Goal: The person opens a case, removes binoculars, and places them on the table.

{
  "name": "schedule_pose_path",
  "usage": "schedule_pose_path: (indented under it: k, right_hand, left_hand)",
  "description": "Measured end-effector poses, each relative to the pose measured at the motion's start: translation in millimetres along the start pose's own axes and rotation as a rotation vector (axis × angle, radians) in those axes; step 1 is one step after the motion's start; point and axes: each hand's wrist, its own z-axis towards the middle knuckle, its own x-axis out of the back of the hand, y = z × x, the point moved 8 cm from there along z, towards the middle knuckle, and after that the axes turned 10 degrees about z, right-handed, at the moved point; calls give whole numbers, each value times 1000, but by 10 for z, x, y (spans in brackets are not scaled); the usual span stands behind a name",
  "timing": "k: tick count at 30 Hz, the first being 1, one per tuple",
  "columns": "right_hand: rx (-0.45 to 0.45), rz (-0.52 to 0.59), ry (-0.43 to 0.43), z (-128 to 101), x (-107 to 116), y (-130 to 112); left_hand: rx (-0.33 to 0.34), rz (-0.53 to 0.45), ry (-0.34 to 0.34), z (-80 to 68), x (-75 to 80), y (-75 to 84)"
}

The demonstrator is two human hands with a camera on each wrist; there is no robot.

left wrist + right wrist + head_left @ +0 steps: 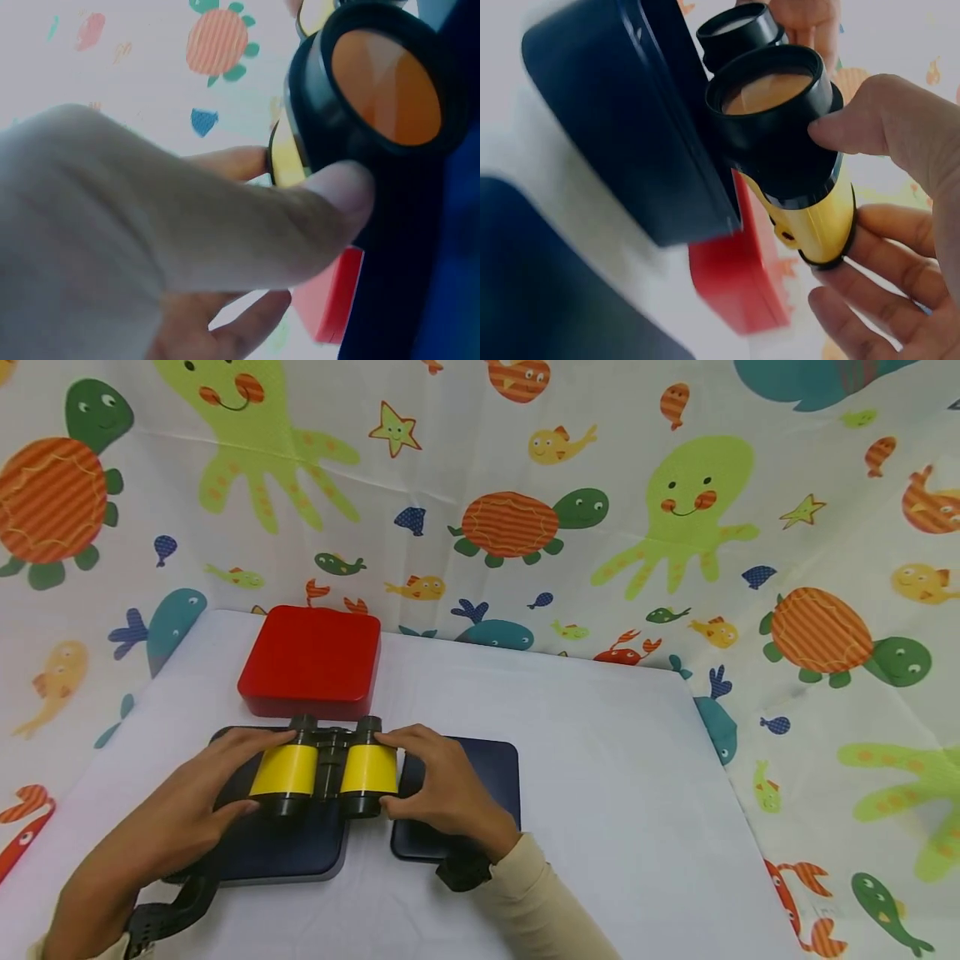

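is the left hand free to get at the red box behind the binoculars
Probably not yet: the left hand grips the binoculars, as does the right hand. The red box lies just beyond, uncovered.

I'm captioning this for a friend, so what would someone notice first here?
First, the yellow and black toy binoculars, held from both sides by the left hand and right hand over a dark blue flat tray. Behind them sits a glossy red square box on the white table.
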Motion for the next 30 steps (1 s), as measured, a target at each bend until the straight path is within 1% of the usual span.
schedule_pose_path:
  k: [7, 13, 16, 20, 25, 30]
  right_hand:
    - [-47, 0, 27, -226, 252, 171]
    - [-57, 25, 62, -409, 445, 298]
    - [-75, 29, 80, -491, 531, 367]
    - [-95, 36, 107, -593, 651, 446]
    - [-95, 13, 127, -726, 807, 505]
    - [-101, 5, 146, -849, 963, 547]
  left_hand:
    - [-100, -34, 45, 138, -85, 313]
    - [-156, -55, 34, 259, -179, 555]
    - [-175, -58, 24, 325, -228, 661]
    - [-183, -74, 10, 407, -283, 789]
    - [-219, -106, 14, 504, -348, 963]
    - [-259, -128, 33, 585, -424, 1131]
